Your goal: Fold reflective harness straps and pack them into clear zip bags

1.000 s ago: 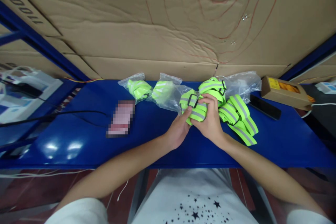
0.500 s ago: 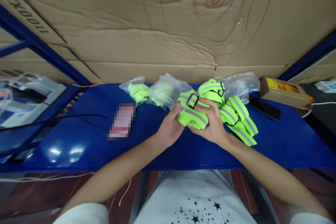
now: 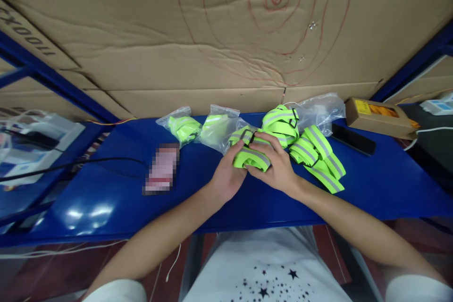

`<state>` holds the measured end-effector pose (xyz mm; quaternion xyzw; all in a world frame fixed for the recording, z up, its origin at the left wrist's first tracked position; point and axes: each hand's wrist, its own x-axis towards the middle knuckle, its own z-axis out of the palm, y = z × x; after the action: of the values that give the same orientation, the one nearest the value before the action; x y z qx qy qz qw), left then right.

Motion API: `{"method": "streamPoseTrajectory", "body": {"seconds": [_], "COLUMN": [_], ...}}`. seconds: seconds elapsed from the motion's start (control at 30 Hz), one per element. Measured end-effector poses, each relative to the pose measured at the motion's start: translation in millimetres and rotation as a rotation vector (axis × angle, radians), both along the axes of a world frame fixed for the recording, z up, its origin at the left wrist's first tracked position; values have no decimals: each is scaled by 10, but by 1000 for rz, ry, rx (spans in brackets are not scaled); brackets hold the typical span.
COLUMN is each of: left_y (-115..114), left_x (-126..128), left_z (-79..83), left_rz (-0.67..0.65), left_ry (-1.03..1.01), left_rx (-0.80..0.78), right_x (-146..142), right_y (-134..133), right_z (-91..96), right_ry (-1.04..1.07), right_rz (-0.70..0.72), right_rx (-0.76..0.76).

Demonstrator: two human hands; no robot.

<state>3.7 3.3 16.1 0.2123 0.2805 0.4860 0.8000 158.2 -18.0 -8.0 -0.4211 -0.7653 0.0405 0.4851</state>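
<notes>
Both my hands hold one folded neon-yellow reflective band (image 3: 250,157) with a grey stripe and a black buckle, just above the blue table (image 3: 106,198). My left hand (image 3: 226,177) grips its left end with curled fingers. My right hand (image 3: 278,166) wraps over its right side. More loose bands (image 3: 316,155) lie in a heap right of my hands. Behind them lies another rolled band (image 3: 281,120).
Two clear bags with bands inside (image 3: 182,127) (image 3: 215,127) lie at the back, an empty-looking clear bag (image 3: 320,108) at the back right. A blurred flat object (image 3: 162,170) lies at left, with a black cable (image 3: 71,165). A black phone (image 3: 353,139) and cardboard box (image 3: 378,115) sit right. Cardboard wall behind.
My hands have drawn the band slightly left and nearer to me, folding it tighter. The view has shifted a little.
</notes>
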Motion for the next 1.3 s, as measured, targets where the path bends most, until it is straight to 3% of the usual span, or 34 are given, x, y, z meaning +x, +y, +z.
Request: {"method": "streamPoseTrajectory", "body": {"seconds": [0.23,0.37,0.67,0.77,0.93,1.03,1.3], "left_y": [14,1,-52,-51,-31,-62,-151], "left_x": [67,85,107,86,29,25,6], "left_z": [-91,-133,-78,-95,-71,-20,102], "left_rz": [30,-7,1,17,8,-13,-55], "left_ry": [107,65,18,33,78,78,20], "left_rx": [-44,-48,-18,-28,-5,17,102], "right_x": [-105,-95,-37,-9,82,139,183], "right_y": [-83,-41,11,20,23,28,-24], "right_z": [1,0,-18,-63,-139,-140,67], "right_ry": [-96,-56,79,-56,-321,-259,-18], "right_rz": [-105,-186,-105,-33,51,35,-41], "right_rx": [-229,-176,-180,-132,113,177,93]}}
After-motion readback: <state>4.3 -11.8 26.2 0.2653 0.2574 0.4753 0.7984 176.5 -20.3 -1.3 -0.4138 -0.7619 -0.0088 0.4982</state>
